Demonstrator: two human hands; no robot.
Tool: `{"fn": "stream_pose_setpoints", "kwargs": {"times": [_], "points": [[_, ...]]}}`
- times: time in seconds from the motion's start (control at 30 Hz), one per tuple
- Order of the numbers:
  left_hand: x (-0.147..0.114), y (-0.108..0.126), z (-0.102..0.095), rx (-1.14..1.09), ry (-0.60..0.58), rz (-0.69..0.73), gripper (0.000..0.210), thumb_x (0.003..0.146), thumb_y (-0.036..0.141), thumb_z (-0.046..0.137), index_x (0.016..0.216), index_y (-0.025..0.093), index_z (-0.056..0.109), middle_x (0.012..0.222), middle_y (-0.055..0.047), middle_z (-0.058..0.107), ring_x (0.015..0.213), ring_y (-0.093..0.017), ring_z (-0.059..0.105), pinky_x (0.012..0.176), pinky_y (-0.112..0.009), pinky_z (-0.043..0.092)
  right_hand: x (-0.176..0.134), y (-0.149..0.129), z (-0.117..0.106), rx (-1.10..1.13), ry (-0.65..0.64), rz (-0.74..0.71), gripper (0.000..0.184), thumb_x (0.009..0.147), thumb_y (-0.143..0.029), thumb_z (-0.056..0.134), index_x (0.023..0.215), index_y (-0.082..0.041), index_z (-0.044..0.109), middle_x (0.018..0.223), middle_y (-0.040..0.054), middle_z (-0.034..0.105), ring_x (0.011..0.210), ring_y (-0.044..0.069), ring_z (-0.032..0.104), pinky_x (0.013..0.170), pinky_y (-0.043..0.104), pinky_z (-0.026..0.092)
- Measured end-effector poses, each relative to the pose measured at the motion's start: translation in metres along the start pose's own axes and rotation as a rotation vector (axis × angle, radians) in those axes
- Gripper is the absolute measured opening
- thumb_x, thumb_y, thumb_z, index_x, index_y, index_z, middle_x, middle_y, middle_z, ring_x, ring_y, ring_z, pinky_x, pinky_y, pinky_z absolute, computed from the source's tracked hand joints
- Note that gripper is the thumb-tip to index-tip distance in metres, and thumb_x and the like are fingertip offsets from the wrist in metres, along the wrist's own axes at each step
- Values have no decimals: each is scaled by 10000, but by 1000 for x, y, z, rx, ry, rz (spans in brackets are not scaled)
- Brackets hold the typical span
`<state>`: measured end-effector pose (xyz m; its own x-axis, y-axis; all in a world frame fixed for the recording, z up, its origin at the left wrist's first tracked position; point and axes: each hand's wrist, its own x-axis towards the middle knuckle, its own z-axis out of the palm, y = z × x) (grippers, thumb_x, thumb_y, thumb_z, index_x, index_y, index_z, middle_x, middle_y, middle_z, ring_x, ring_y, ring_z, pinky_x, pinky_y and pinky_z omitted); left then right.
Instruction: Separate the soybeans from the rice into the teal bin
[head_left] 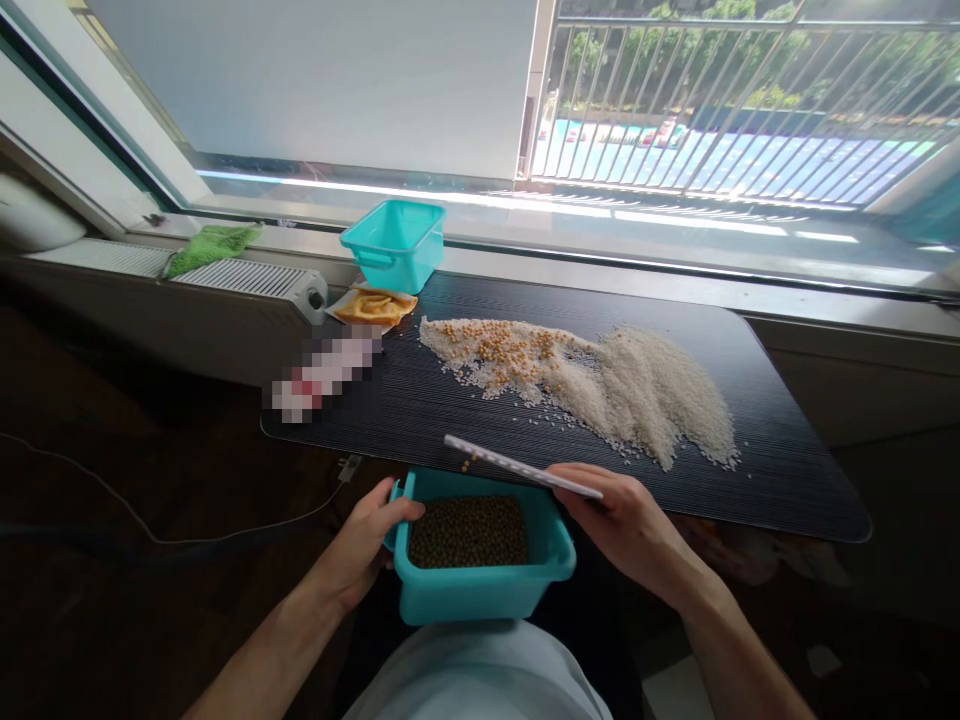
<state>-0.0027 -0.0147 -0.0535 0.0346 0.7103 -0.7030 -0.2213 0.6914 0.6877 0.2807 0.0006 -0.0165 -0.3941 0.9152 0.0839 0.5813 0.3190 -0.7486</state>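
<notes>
My left hand (379, 530) is closed around the handle end of a teal plastic bin (480, 595), thumb over the rim. Small greenish-brown beans (471, 532) cover the bin's bottom. In my right hand (619, 510) is a thin white card (517, 467), held nearly edge-on above the bin's far rim at the table edge. A few yellow beans (469, 463) show just under the card's left end. Beyond it, a long heap of white rice (652, 390) lies on the dark table, with yellow beans (502, 342) scattered over its left part.
A second teal bin (401, 240) stands at the back left of the black table (787, 465). Beside it sits a packet with a yellow picture (373, 306). A blurred-out item (326, 375) lies at the left. A green cloth (214, 247) rests on the radiator (255, 278).
</notes>
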Motion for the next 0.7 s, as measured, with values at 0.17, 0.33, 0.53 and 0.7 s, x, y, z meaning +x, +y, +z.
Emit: {"fn": "stream_pose_setpoints", "kwargs": {"times": [0.17, 0.33, 0.53, 0.7], "points": [[-2, 2, -4, 15, 45, 0, 366, 590, 270, 748, 898, 218, 558, 586, 91, 534, 458, -89, 496, 509, -214, 420, -10, -11, -11, -6, -68, -25, 259, 924, -195, 515, 1013, -249, 753, 1035, 47, 770, 907, 180, 727, 820, 243, 564], [-1, 2, -3, 15, 61, -20, 367, 586, 271, 762, 886, 218, 558, 628, 71, 579, 483, -101, 526, 511, -222, 423, -12, 5, -3, -55, 195, 84, 245, 922, -274, 516, 935, -219, 754, 899, 33, 778, 781, 196, 724, 691, 253, 580], [1, 0, -3, -1, 59, -29, 402, 595, 278, 779, 939, 218, 580, 696, 47, 623, 535, -120, 572, 499, -220, 428, -16, 22, -5, -104, 431, 228, 223, 854, -311, 566, 854, -205, 762, 826, 40, 784, 706, 222, 725, 638, 279, 584], [4, -4, -1, 4, 89, -48, 410, 604, 253, 781, 966, 230, 588, 634, 76, 575, 527, -106, 560, 555, -216, 471, -23, 26, -24, -178, 579, 325, 217, 805, -349, 604, 807, -196, 759, 785, 48, 785, 663, 234, 731, 609, 277, 574]]}}
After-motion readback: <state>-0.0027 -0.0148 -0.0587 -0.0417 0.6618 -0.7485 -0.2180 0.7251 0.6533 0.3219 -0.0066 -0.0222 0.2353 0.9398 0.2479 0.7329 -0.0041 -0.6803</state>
